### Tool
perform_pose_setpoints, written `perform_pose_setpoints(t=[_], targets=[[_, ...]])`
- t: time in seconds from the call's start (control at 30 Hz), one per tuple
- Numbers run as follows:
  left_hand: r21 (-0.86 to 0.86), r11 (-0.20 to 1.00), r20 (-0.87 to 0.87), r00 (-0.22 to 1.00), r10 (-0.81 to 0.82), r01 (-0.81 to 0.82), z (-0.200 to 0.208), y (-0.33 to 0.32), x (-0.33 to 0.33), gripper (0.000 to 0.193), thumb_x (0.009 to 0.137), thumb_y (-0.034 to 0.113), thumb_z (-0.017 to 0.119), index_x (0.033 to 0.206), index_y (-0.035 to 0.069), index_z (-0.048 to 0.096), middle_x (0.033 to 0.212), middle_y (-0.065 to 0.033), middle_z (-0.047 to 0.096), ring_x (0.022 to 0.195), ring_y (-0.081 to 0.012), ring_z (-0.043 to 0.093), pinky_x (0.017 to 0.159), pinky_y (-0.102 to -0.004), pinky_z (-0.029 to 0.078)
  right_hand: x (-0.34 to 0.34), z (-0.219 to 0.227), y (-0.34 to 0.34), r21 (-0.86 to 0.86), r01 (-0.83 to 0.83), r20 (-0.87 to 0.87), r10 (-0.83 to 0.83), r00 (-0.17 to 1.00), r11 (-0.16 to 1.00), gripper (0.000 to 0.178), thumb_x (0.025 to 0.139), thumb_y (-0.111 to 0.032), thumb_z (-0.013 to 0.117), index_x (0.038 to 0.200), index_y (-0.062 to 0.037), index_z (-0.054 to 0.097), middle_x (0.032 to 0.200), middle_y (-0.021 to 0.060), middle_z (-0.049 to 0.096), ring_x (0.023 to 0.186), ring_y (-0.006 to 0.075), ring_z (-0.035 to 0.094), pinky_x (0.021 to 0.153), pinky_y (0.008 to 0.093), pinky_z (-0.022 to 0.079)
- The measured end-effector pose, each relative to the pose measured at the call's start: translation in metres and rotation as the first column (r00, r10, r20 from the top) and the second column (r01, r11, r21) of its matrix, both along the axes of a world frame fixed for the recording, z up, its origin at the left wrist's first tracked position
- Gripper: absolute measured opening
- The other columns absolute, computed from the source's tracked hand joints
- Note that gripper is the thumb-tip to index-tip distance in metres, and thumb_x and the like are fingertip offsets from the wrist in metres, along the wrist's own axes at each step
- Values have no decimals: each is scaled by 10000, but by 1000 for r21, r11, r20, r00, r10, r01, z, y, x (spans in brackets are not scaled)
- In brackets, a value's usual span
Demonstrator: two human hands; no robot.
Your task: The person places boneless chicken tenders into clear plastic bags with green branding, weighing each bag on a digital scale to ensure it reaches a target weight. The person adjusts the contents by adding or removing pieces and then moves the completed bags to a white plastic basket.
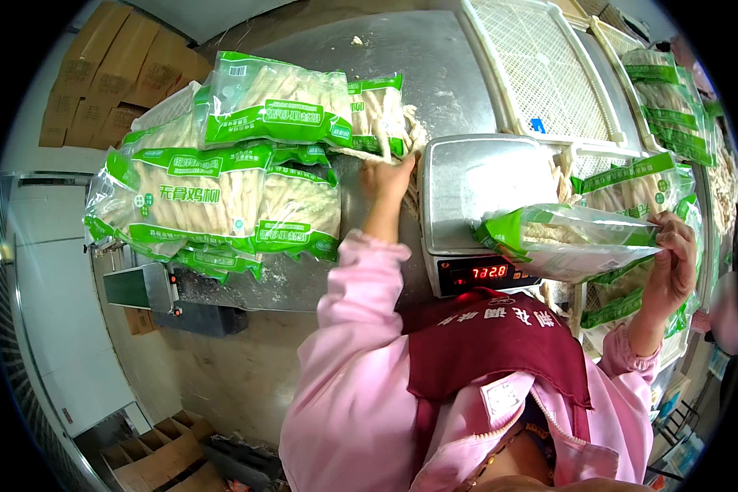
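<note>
My left hand [388, 182] is closed round a few pale, floury strips [379, 139], beside a loose heap of them left of the scale. With my right hand [671, 250] I grip the edge of a clear and green plastic bag [574, 239], which lies tilted with some strips inside. Its green end overlaps the right front corner of the digital scale [471, 193]. The metal pan carries nothing else, and red digits glow on the panel below it. Filled bags of strips [197, 193] are piled to the left of my left hand.
White mesh trays [541, 70] lie at the back right of the metal table [303, 37]. More filled bags [668, 107] sit along the right side. Brown cartons [115, 66] are stacked at the far left, and a green-topped device [139, 287] stands by the table's left front edge.
</note>
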State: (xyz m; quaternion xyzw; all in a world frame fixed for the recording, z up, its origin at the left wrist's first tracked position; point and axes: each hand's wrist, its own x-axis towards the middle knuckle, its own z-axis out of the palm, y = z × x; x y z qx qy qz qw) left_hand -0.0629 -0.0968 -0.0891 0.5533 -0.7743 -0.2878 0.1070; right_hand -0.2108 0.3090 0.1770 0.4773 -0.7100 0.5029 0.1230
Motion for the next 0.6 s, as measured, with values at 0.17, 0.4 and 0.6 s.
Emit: perform_pose_setpoints(t=[0.17, 0.4, 0.6], targets=[[97, 994, 3, 999, 48, -48, 12, 3, -27, 779, 832, 421, 774, 1296, -86, 407, 1187, -302, 622, 1071, -419, 657, 950, -465, 529, 6, 4, -1, 11, 18, -35, -17, 999, 1000, 110, 925, -56, 665, 990, 15, 612, 1019, 142, 630, 1016, 317, 607, 944, 467, 505], [333, 899, 250, 893, -374, 284, 32, -14, 65, 894, 775, 340, 786, 1416, -90, 335, 1207, -287, 664, 1093, -423, 674, 942, -457, 537, 4, 2, 3, -5, 16, -24, -16, 1000, 1000, 90, 927, -36, 656, 980, 18, 606, 1017, 143, 629, 1021, 314, 610, 949, 458, 496], [150, 979, 351, 919, -181, 135, 31, 30, 80, 737, 725, 375, 777, 1292, -19, 519, 1170, -262, 681, 1063, -413, 681, 919, -480, 542, 0, -5, 4, -45, -20, 7, 21, 1000, 999, 77, 922, -6, 647, 982, 26, 611, 1066, 170, 643, 1058, 327, 616, 973, 454, 489]])
